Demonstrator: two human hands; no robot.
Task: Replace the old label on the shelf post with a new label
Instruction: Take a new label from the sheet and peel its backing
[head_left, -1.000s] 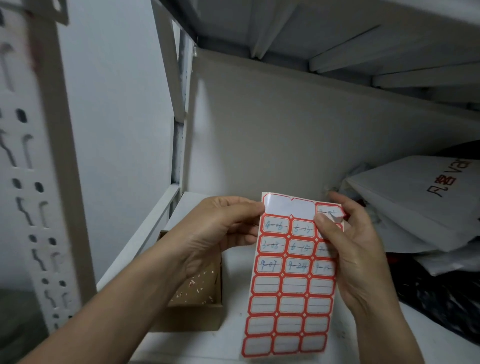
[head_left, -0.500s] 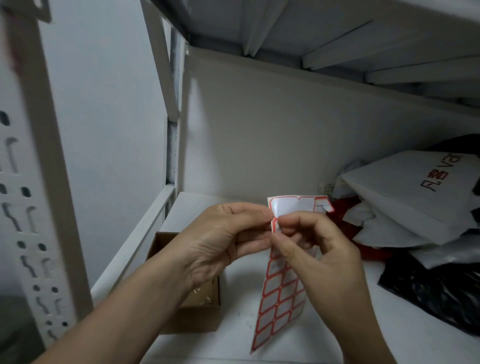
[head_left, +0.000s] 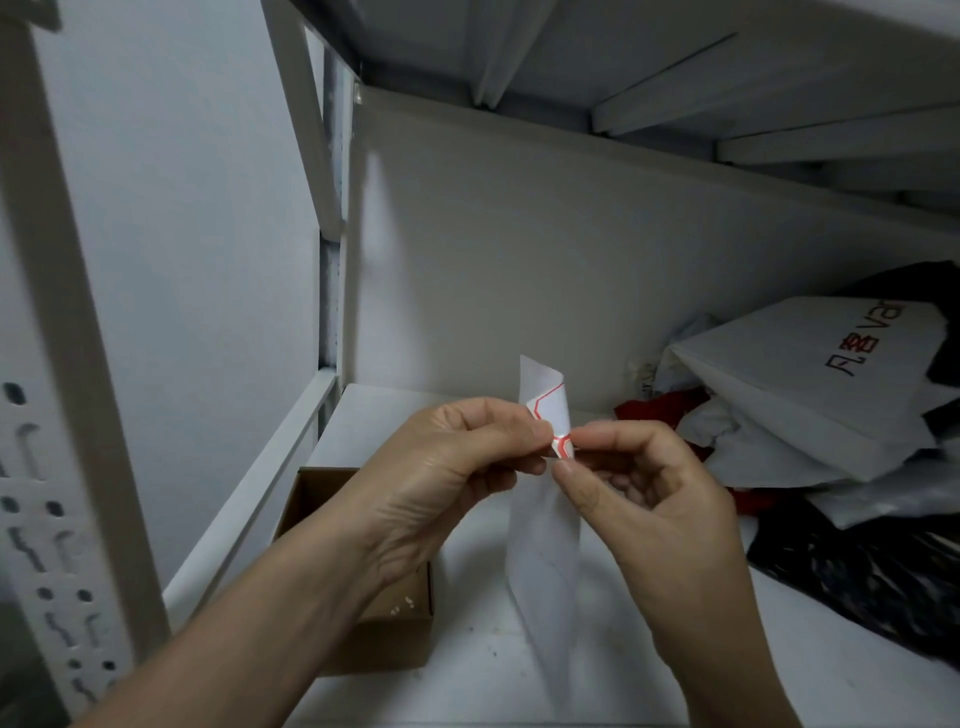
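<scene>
1. Pinching a label sheet (head_left: 545, 545) from both sides, two bare hands meet in mid-air above a white shelf (head_left: 467, 675).
2. On the left hand (head_left: 447, 483), the fingers (head_left: 506, 428) are curled and grasp the sheet's left edge near its top.
3. On the right hand (head_left: 654, 509), the fingers (head_left: 613, 434) are curled too. Thumb and forefinger nip a red-bordered label (head_left: 563, 448) at the sheet's edge, just beside the left fingertips. Whether the label has lifted from its backing cannot be told.
4. The sheet's plain white back faces the viewer. It hangs straight down below the fingers toward the shelf. Its top curls over just above them, showing a red outline.
5. A pale metal post (head_left: 62, 364), punched with holes and slots, stands well to the left of the left fingers, blurred and untouched.
6. An open brown box (head_left: 410, 618) sits on the shelf below the left fingers, partly hidden by the wrist.
7. A white bag (head_left: 831, 374) with red print lies to the right of the right fingers on crumpled white and red material. A black bag (head_left: 857, 571) lies below it.
</scene>
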